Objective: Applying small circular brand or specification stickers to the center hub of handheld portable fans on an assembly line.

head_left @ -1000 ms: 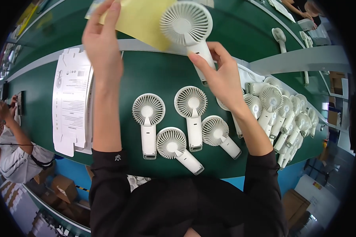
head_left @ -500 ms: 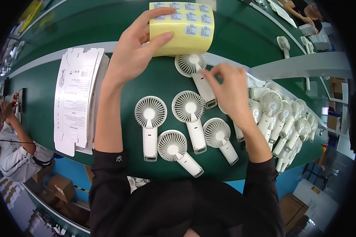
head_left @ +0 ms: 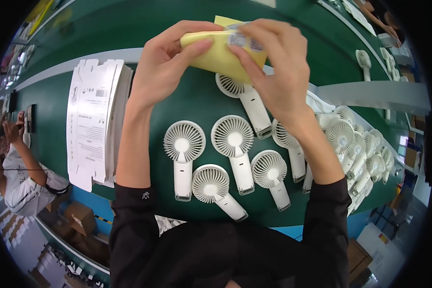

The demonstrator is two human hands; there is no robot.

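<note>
A yellow sticker sheet point(head_left: 211, 61) with rows of small printed labels is bent between my two hands above the far part of the table. My left hand point(head_left: 161, 67) pinches its left end between thumb and fingers. At its right end, my right hand point(head_left: 281, 65) has thumb and fingers closed on the sheet beside the labels. Just under the sheet lies a white handheld fan point(head_left: 255, 113), its head partly hidden. Nearer to me lie several more fans, among them one at the left point(head_left: 182, 144), one in the middle point(head_left: 233, 139) and one at the front point(head_left: 211, 185).
A stack of flat white printed cartons point(head_left: 93, 125) lies left of my left forearm. To the right is a heap of white fans point(head_left: 355, 144). A grey rail point(head_left: 369, 96) runs at the right. Another person point(head_left: 24, 177) sits at the far left.
My right hand has moved up from beside the far fan and taken hold of the sheet's right end. The sheet, held flatter before, is now folded over. The view has shifted slightly.
</note>
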